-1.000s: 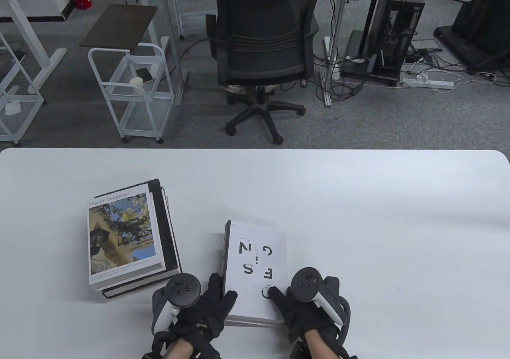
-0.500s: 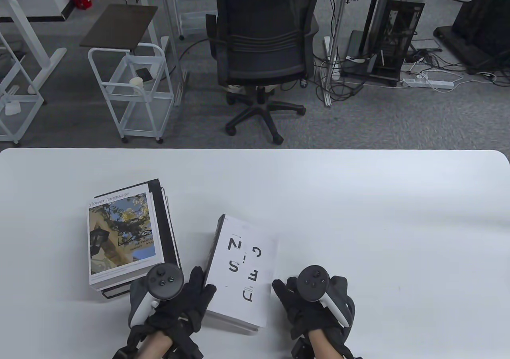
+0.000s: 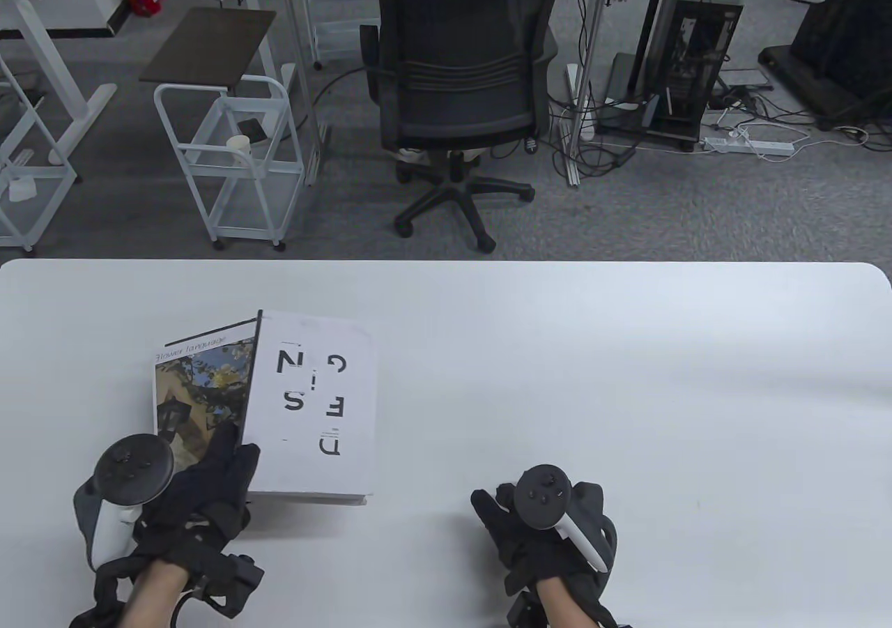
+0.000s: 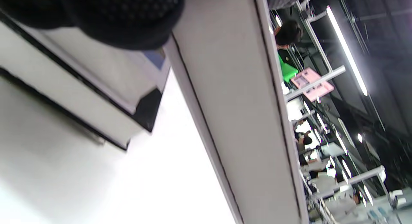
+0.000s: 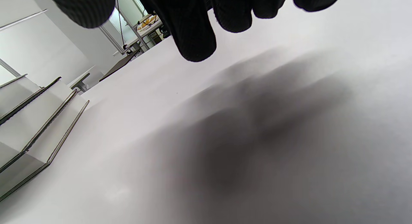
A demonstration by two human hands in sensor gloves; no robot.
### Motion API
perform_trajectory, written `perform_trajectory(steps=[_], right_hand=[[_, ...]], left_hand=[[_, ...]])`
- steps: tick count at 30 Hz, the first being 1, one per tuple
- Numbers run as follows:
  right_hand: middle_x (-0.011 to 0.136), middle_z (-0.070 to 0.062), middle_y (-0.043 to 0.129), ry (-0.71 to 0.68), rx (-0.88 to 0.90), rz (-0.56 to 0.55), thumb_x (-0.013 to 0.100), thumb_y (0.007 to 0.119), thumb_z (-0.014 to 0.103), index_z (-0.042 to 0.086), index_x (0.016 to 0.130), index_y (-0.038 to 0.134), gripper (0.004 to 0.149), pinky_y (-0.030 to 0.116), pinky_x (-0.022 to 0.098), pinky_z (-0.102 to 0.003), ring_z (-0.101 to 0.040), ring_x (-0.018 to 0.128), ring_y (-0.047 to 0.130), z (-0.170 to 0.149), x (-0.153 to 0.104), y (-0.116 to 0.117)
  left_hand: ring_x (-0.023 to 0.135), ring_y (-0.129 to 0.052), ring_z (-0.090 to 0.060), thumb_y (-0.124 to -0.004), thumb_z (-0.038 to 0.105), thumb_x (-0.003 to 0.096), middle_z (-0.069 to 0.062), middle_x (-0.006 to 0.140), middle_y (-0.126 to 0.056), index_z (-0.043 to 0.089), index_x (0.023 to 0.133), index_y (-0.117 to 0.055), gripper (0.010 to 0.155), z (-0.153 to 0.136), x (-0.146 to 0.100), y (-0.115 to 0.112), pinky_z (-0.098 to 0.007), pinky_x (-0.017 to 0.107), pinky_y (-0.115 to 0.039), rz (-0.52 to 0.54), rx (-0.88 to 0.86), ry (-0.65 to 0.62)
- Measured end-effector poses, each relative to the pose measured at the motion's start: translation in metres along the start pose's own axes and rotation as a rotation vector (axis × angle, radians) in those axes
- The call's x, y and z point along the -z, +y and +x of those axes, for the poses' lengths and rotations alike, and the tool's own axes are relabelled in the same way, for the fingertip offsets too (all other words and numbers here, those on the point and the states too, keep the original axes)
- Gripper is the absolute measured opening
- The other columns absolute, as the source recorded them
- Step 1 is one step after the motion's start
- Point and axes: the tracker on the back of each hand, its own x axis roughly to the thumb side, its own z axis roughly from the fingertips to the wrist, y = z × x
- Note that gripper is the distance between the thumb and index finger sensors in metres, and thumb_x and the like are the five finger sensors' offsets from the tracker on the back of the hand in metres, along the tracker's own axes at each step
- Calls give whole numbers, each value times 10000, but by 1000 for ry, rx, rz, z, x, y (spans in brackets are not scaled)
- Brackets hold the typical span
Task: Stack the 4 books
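At lower left of the table view: the left hand [image 3: 209, 478] was seen gripping the near left corner of the white lettered book [image 3: 313, 405], thumb laid on its cover.
Left of centre: the white lettered book was held over the stack [image 3: 198, 391], tilted and offset to the right, covering the right part of the flower-cover book [image 3: 202, 387]; in the left wrist view its underside [image 4: 231, 98] was seen raised clear of the books below.
Lower right of centre: the right hand [image 3: 536, 523] was held just above the table [image 3: 662, 377], holding nothing, fingers loosely apart.
Step in hand: placing the fourth book, judged nearly done.
Next move: a shift leftward, squaring with the edges below, then lowering flat is called for.
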Motion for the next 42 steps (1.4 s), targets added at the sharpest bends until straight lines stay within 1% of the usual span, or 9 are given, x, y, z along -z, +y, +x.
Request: perform_trajectory(steps=[6, 8, 12, 15, 18, 25, 35, 38, 42], right_hand=[[1136, -281, 505, 0, 8, 4, 625, 550, 626, 72, 1057, 700, 719, 533, 725, -664, -553, 1015, 440, 0, 0, 0], [1136, -282, 506, -1, 10, 7, 624, 551, 627, 70, 1057, 701, 721, 533, 725, -665, -553, 1014, 441, 0, 0, 0], [1137, -283, 505, -3, 12, 10, 625, 550, 627, 70, 1058, 700, 721, 534, 725, -664, -554, 1014, 440, 0, 1, 0], [1134, -283, 509, -1, 12, 8, 625, 551, 626, 69, 1058, 700, 720, 536, 724, -663, -554, 1013, 444, 0, 1, 0], [1135, -284, 507, -2, 15, 13, 627, 552, 625, 68, 1057, 701, 720, 537, 724, -663, -556, 1012, 444, 0, 1, 0], [1135, -285, 507, -3, 19, 17, 628, 552, 625, 68, 1059, 698, 720, 537, 724, -663, -555, 1014, 442, 0, 1, 0], [1134, -284, 511, -8, 21, 15, 629, 553, 623, 67, 1057, 700, 718, 542, 723, -661, -557, 1010, 450, 0, 1, 0], [1133, -284, 512, -12, 21, 16, 628, 554, 623, 68, 1058, 700, 717, 544, 722, -660, -557, 1010, 451, 0, 1, 0], [1133, -286, 514, -15, 20, 11, 629, 554, 622, 68, 1057, 701, 715, 546, 721, -660, -557, 1009, 454, 0, 2, -1]], left_hand=[[294, -933, -272, -605, 433, 525, -273, 885, -714, 35, 1066, -365, 713, -21, 1, 37, -543, 348, -789, 87, -108, 61], [296, -933, -273, -604, 433, 525, -273, 886, -713, 37, 1067, -366, 712, -28, 2, 45, -544, 350, -788, 107, -115, 86], [297, -932, -278, -606, 430, 525, -278, 885, -713, 36, 1066, -370, 710, -42, 5, 54, -548, 350, -786, 129, -152, 134], [298, -933, -280, -606, 429, 525, -278, 887, -713, 35, 1067, -369, 711, -52, 7, 55, -549, 351, -785, 131, -175, 158], [298, -936, -275, -603, 432, 526, -273, 886, -721, 37, 1067, -374, 708, -61, 9, 56, -544, 350, -790, 143, -155, 183], [313, -946, -283, -597, 427, 527, -274, 890, -722, 38, 1067, -384, 699, -75, 13, 55, -548, 363, -794, 142, -167, 226], [357, -956, -292, -595, 441, 527, -239, 915, -711, 56, 1070, -426, 687, -75, 11, 55, -556, 390, -786, 155, -173, 254], [385, -954, -299, -600, 439, 530, -247, 933, -687, 57, 1071, -423, 686, -75, 8, 56, -560, 403, -779, 160, -180, 249], [385, -953, -296, -605, 452, 528, -258, 952, -659, 58, 1072, -422, 696, -76, 2, 58, -558, 397, -779, 154, -196, 255]])
